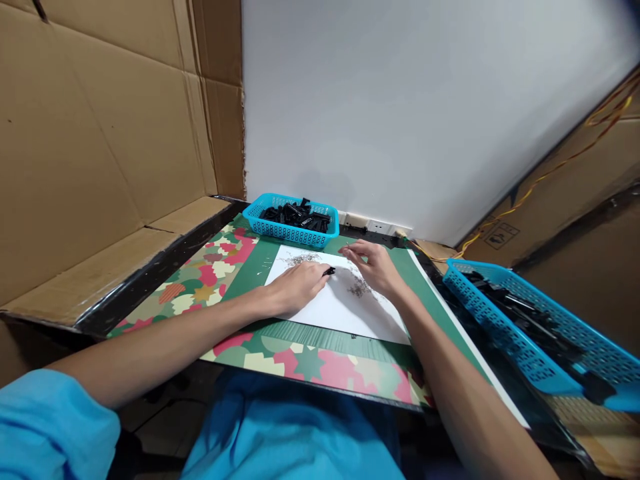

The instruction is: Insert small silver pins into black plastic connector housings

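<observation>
My left hand [299, 288] rests over the left part of a white sheet [330, 313], its fingers closed round a small black part [329, 271] whose end sticks out past the fingertips. To the right, my right hand [371, 262] hovers above the sheet with thumb and forefinger pinched together. Whatever is in that pinch is too small to name. Tiny dark metal-looking bits [359, 287] lie in a heap below my right hand. Another heap of such bits [303, 259] spreads behind my left hand.
A blue basket [293, 233] of black parts stands at the back of the patterned mat [320, 373]. Another blue basket [500, 337] with longer black pieces is at the right. Power sockets [379, 227] and a yellow cable [530, 190] run along the wall; cardboard [100, 120] walls the left.
</observation>
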Demonstrator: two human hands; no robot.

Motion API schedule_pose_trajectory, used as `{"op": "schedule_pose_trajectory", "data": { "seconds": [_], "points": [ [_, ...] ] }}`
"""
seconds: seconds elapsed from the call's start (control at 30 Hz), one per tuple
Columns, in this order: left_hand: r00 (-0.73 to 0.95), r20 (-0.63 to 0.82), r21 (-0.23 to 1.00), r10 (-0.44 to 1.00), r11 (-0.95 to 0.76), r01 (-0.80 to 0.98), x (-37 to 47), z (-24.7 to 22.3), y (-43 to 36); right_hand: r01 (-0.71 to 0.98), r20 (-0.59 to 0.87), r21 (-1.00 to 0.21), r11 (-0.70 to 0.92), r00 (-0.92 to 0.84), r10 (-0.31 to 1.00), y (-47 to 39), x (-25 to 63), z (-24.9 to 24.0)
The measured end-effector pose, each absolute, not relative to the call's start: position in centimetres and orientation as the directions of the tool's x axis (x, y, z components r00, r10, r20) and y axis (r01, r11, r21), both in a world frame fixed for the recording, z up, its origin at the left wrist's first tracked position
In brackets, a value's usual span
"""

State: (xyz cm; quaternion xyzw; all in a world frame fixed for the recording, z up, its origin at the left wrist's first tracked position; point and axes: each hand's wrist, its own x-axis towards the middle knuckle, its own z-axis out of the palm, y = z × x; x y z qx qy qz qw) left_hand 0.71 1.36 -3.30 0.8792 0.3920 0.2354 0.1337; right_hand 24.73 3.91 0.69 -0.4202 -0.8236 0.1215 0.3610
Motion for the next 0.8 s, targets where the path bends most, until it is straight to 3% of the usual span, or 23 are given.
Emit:
{"op": "schedule_pose_trajectory", "data": {
  "seconds": [0.1, 0.23, 0.3, 0.5, 0.8],
  "points": [
    [0.574, 0.287, 0.401, 0.767, -0.64, 0.655, 0.7, -3.2, 1.2, 0.574, 0.472, -0.58, 0.579, -0.342, 0.812, 4.1, 24.5, 0.2],
    [0.563, 0.255, 0.388, 0.787, -0.616, 0.686, 0.8, -3.0, 0.9, 0.373, 0.386, -0.809, 0.455, -0.247, 0.889, 4.0, 23.7, -0.3],
    [0.561, 0.241, 0.381, 0.792, -0.609, 0.696, 0.9, -3.0, 0.9, 0.301, 0.337, -0.867, 0.396, -0.231, 0.913, 4.1, 23.2, -0.7],
    [0.567, 0.217, 0.379, 0.795, -0.604, 0.701, 0.9, -2.8, 1.0, 0.281, 0.27, -0.903, 0.324, -0.214, 0.939, 4.4, 22.8, -1.9],
    [0.575, 0.224, 0.373, 0.787, -0.614, 0.695, 0.8, -2.7, 0.9, 0.352, 0.275, -0.871, 0.342, -0.225, 0.935, 4.6, 23.0, -2.2]
  ]
}}
